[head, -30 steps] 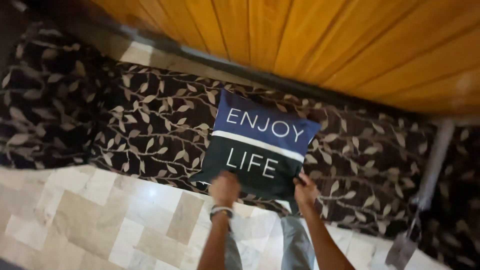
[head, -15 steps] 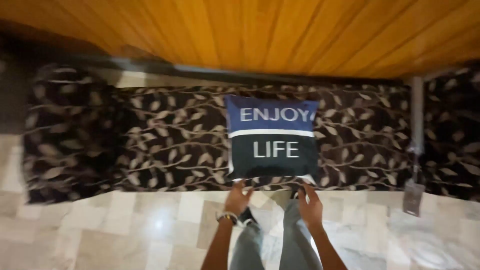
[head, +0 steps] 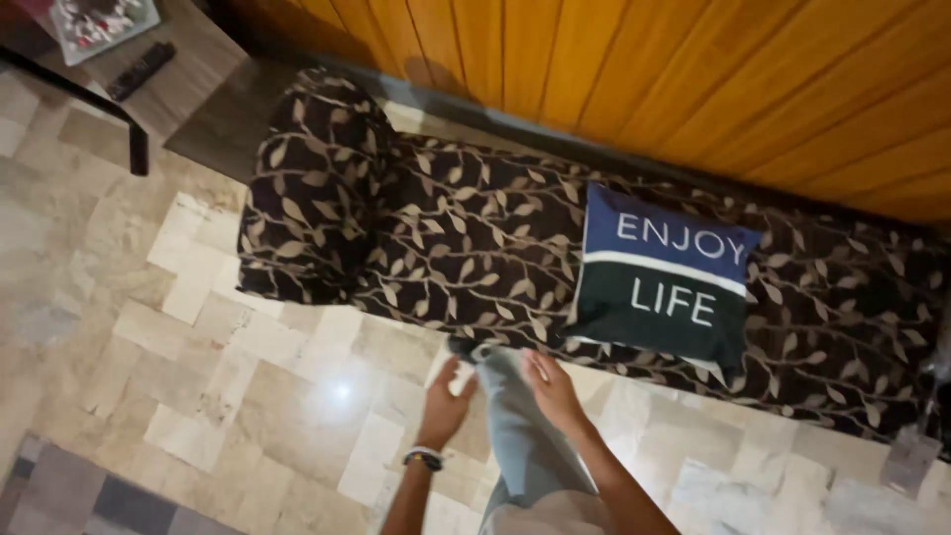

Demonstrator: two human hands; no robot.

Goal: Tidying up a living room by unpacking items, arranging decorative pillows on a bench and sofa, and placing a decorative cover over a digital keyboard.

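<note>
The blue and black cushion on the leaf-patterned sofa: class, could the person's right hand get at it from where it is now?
Probably yes. The right hand hangs open over the person's leg, just short of the cushion, whose lower left corner lies nearest. Nothing stands between them, and the cushion lies uncovered on the sofa.

Both open hands, left hand (head: 446, 404) and right hand (head: 551, 386), hover near blue-and-dark cushion (head: 662, 282) on leaf-patterned sofa (head: 466, 228)

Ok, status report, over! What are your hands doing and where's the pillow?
Left hand and right hand open, empty, above the floor tiles. Blue-and-dark cushion lies on the leaf-patterned sofa, untouched. Nothing between.
</note>
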